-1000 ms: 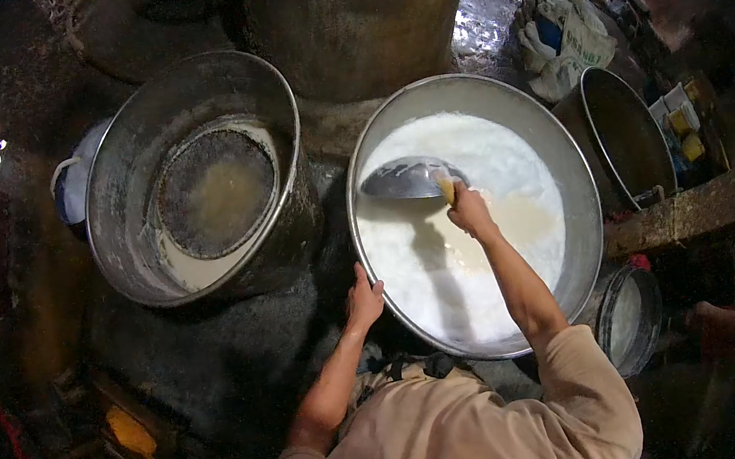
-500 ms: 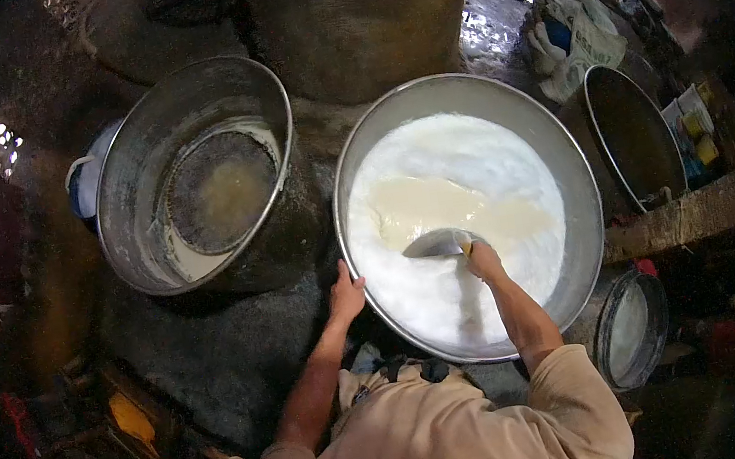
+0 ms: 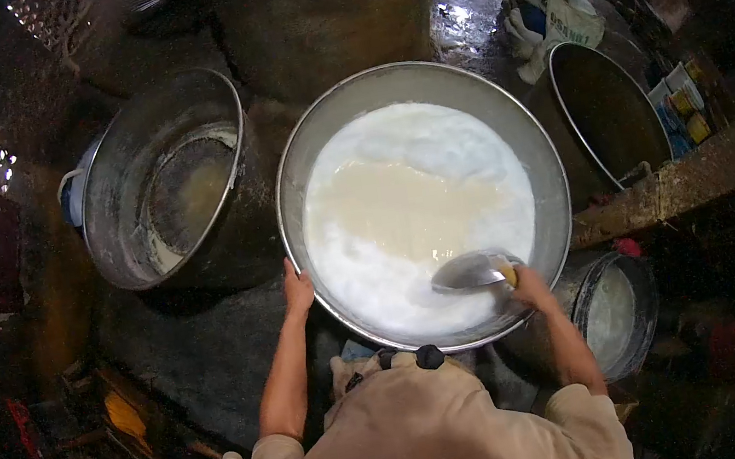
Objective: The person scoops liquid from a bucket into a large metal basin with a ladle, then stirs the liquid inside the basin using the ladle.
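Note:
In front of me stands a large round metal vat (image 3: 544, 174). It holds pale cream liquid (image 3: 415, 205) ringed by thick white foam (image 3: 366, 290). My left hand (image 3: 298, 290) is closed on the vat's near left rim. With my right hand (image 3: 531, 288) I grip the yellowish handle of a rounded metal scoop (image 3: 468, 273). The scoop is over the near right part of the foam, its bowl pointing left. Whether its underside touches the foam I cannot tell.
To the left is a deep metal pot (image 3: 122, 248) with a dark round thing inside. Another pot (image 3: 613, 118) stands at the right, near a low ledge (image 3: 695, 177). A bucket of whitish liquid (image 3: 611, 313) sits near right. Behind are a big drum (image 3: 323, 31) and sacks (image 3: 567, 17).
My right hand has drawn the scoop toward me and to the right, out of the cream liquid. The cream patch looks wider. The view has shifted; my left hand stays on the rim.

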{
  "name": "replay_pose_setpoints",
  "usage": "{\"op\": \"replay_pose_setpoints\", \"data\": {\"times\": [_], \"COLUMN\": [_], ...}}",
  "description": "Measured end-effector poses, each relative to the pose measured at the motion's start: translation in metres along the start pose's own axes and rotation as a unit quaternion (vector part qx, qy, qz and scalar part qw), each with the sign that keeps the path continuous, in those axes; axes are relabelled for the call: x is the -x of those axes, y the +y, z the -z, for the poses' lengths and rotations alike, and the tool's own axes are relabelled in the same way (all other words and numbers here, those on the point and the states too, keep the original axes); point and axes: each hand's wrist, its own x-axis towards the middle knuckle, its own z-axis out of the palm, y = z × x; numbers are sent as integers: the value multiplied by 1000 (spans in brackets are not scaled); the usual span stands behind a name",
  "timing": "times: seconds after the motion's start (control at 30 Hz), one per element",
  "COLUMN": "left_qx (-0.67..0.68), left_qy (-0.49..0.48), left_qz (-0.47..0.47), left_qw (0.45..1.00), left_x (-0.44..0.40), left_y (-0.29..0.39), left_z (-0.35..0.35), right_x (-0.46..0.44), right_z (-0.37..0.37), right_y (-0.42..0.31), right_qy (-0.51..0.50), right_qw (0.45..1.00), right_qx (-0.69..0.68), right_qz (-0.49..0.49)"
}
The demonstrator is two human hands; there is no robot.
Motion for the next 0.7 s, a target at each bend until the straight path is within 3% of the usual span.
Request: {"op": "replay_pose_setpoints", "data": {"times": [0.03,0.2,0.23,0.3,0.4,0.57,0.7], "left_qx": [-9,-5,-23,-20,-61,-71,-85], "left_qy": [7,61,53,63,85,63,100], "left_qz": [3,-4,20,3,-11,54,34], "left_qw": [1000,998,998,998,994,994,991], "left_x": [6,-4,12,6,4,7,0], "left_y": [-1,-20,12,2,-7,11,-8], "left_z": [0,-12,-4,-7,-11,-6,-14], "right_x": [9,13,3,-32,-96,-147,-134], "right_z": [21,134,132,104,54,-22,-61], "right_y": [2,3,15,40,60,71,34], "right_qy": [-10,-26,55,214,272,163,119], "right_qw": [1000,987,990,973,960,972,969], "right_qx": [13,-145,-126,-86,14,-146,-196], "right_qz": [25,-63,-41,6,-57,-86,-86]}}
